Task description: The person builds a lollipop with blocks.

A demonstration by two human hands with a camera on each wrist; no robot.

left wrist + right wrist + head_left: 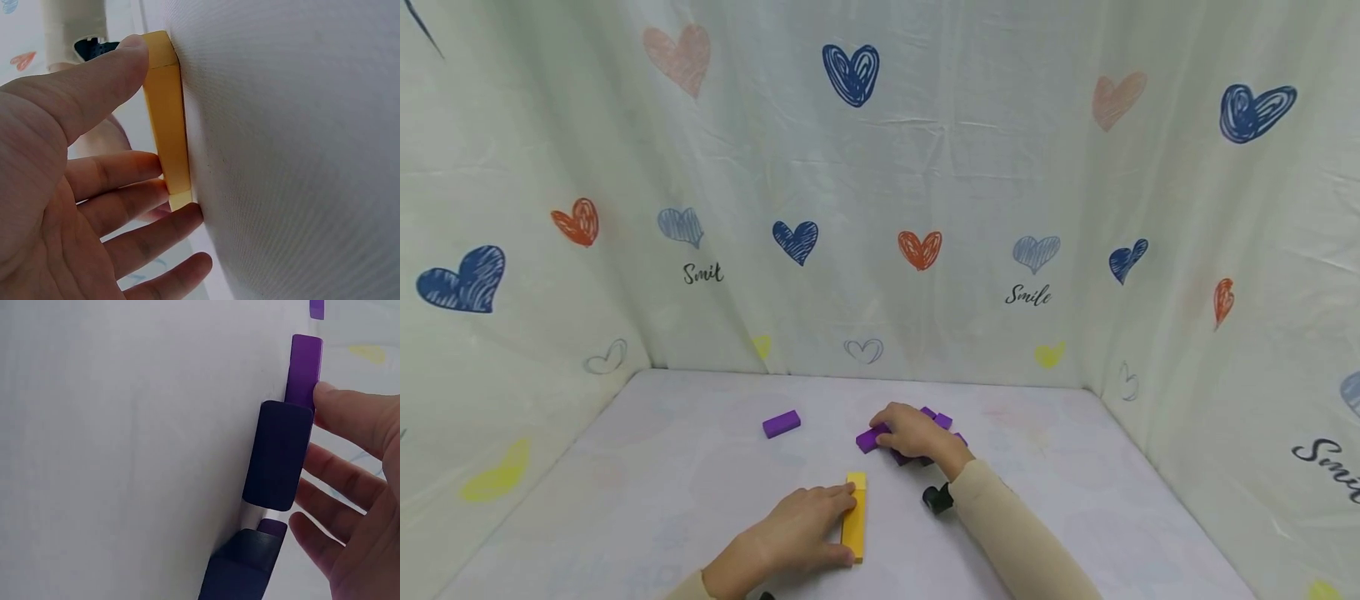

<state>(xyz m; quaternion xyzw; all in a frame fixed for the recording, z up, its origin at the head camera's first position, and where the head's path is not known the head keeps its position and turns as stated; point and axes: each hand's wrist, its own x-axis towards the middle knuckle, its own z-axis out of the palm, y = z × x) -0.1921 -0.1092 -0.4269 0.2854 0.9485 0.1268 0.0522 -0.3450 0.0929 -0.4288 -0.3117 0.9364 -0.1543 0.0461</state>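
Observation:
My left hand point(801, 525) rests beside a long yellow block point(854, 527), its fingers extended. In the left wrist view the thumb touches one end of the yellow block point(167, 119), and fingertips reach its side near the other end, where a paler yellow piece point(181, 200) adjoins it. My right hand point(916, 433) is farther away, at a group of purple blocks. It pinches a purple block point(867, 441) at the group's left; the thumb lies against that purple block point(304, 369) in the right wrist view. The hand partly hides the rest of the group.
A single purple block point(782, 424) lies apart at the back left. Dark-looking blocks point(278, 456) sit near the right fingers. A black device point(936, 498) is at the right wrist. Heart-printed curtains point(895, 183) enclose the back and sides of the white table point(685, 467).

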